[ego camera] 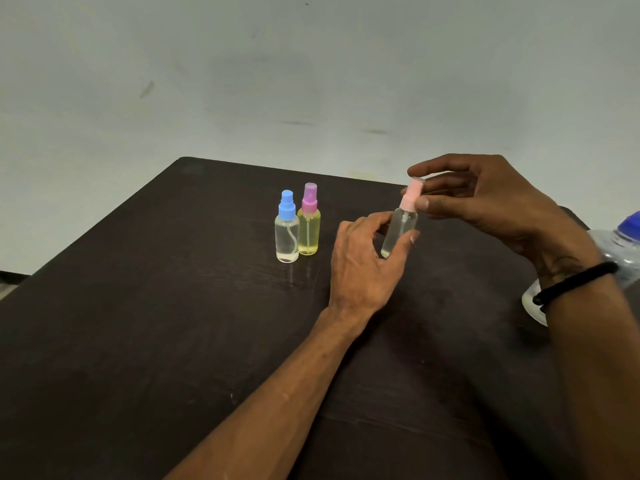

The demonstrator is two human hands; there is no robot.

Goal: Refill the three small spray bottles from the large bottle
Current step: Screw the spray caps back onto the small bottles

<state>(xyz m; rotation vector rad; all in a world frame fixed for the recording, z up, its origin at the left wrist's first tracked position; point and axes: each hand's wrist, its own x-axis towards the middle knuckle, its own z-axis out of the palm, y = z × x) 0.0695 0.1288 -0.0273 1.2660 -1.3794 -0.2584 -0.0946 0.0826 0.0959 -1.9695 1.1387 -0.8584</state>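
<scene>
A clear small spray bottle with a pale pink cap (398,230) is tilted above the dark table (173,323). My left hand (363,265) grips its body between thumb and fingers. My right hand (478,199) pinches the pink cap from the right. To the left two small spray bottles stand upright and touching: a clear one with a blue cap (286,233) and a yellow one with a purple cap (309,226). The large clear bottle with a blue cap (620,251) lies at the right edge, partly hidden behind my right forearm.
The table's far edge runs just behind the bottles, with a pale grey floor (311,81) beyond. A black band (571,282) circles my right wrist.
</scene>
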